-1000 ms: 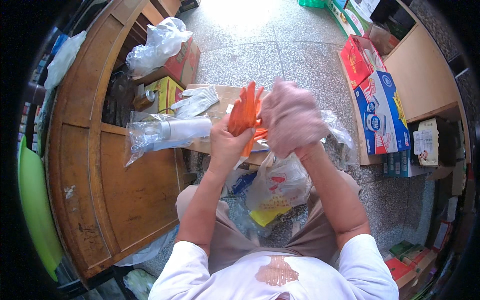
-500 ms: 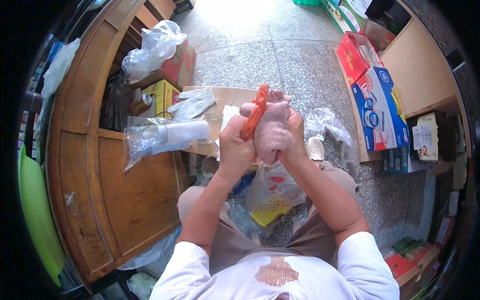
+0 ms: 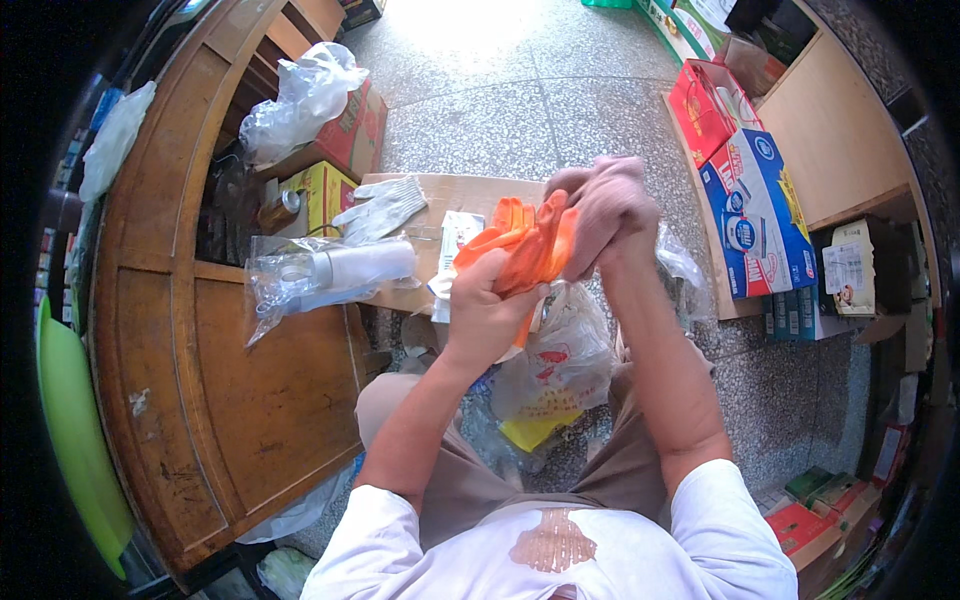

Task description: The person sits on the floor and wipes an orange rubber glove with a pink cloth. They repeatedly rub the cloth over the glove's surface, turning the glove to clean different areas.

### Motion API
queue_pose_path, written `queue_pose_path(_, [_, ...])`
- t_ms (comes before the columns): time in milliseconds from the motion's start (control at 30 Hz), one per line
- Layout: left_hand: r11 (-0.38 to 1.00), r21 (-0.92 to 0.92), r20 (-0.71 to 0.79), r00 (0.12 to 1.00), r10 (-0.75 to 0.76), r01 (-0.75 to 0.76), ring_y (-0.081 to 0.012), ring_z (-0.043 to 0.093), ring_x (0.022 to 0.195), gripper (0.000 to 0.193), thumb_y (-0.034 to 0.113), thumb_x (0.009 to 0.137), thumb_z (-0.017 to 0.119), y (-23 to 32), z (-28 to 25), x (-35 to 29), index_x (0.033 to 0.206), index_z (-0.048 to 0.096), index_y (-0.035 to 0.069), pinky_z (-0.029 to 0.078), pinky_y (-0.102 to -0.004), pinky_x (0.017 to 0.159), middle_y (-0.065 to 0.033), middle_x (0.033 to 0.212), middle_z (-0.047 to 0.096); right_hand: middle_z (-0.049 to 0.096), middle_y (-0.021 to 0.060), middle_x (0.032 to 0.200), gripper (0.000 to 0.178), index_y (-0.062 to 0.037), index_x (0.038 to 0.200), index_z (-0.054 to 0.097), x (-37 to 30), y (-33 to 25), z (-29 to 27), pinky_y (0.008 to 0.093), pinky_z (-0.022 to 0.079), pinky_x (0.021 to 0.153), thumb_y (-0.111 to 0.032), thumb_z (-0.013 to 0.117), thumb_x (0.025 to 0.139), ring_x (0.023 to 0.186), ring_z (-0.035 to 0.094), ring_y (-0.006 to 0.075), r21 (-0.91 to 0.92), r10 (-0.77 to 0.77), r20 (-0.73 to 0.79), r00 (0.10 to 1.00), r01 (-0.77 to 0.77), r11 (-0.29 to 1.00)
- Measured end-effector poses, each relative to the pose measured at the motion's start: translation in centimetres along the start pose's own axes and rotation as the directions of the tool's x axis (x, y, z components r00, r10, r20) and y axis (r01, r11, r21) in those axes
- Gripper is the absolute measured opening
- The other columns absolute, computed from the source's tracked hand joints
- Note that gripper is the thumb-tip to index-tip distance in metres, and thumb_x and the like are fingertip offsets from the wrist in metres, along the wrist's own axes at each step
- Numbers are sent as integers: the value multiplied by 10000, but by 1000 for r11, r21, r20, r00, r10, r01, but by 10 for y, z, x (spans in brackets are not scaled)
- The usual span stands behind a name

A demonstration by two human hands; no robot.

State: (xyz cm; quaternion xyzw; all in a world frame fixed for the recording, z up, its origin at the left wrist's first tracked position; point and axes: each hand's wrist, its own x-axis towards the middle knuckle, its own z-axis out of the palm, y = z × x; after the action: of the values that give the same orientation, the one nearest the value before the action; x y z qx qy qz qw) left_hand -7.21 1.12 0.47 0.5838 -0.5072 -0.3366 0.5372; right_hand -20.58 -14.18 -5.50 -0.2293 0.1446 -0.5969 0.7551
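An orange rubber glove (image 3: 535,250) is gripped in my left hand (image 3: 485,310), its fingers pointing up and away from me. My right hand (image 3: 618,240) is closed on a pink cloth (image 3: 608,205), held just right of the glove and touching or nearly touching its edge. Beyond my left hand, a white knit glove (image 3: 385,208) lies on a flat cardboard sheet (image 3: 480,188). A pale cylindrical bottle in clear plastic wrap (image 3: 340,268) rests nearby, and a white printed packet (image 3: 460,235) lies partly behind the orange glove.
A wooden cabinet (image 3: 270,400) stands on the left, with a red carton (image 3: 358,130) and a yellow box (image 3: 320,195) beside it. Blue-and-white (image 3: 765,220) and red boxes (image 3: 705,110) line the right. A clear printed plastic bag (image 3: 550,370) sits between my knees.
My right hand has moved right and up with the pink cloth, away from my left hand. The orange glove, folded and edge-on before, now spreads open toward view in my left hand.
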Motion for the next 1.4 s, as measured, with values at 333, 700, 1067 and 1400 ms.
queue_pose_path(333, [875, -470, -172, 960, -223, 120, -107, 637, 890, 307, -9, 799, 741, -4, -32, 8, 1093, 656, -8, 512, -262, 815, -49, 1027, 688, 496, -1, 769, 96, -50, 967, 537, 7, -13, 11, 246, 492, 632, -133, 573, 933, 656, 509, 101, -808, 149, 322, 935, 189, 559])
queue_pose_path(700, [987, 116, -187, 973, 136, -115, -103, 556, 738, 152, -55, 776, 668, -11, -10, 9, 917, 643, -4, 462, -261, 684, -26, 790, 608, 626, 125, 1121, 331, -8, 1219, 542, -65, 17, 78, 355, 565, 881, -155, 361, 984, 970, 663, 218, -305, 479, -171, 861, -509, 805])
queue_pose_path(1067, [993, 55, -25, 994, 108, -106, -163, 611, 736, 217, -66, 727, 680, 3, 3, 11, 937, 653, -23, 492, -297, 665, -73, 807, 633, 640, 149, 1096, 326, -6, 1166, 553, -36, 3, 39, 370, 536, 925, -202, 434, 935, 985, 654, 246, 178, 366, -72, 928, -349, 920])
queue_pose_path(1400, [760, -595, -11, 943, -333, 261, -164, 661, 905, 284, 60, 839, 713, -2, -24, 12, 1103, 630, -3, 537, -306, 829, -86, 1020, 683, 611, 47, 959, 161, -39, 1093, 519, 20, -11, -34, 292, 559, 748, -120, 470, 964, 770, 615, 126, -930, 9, 346, 938, 342, 132])
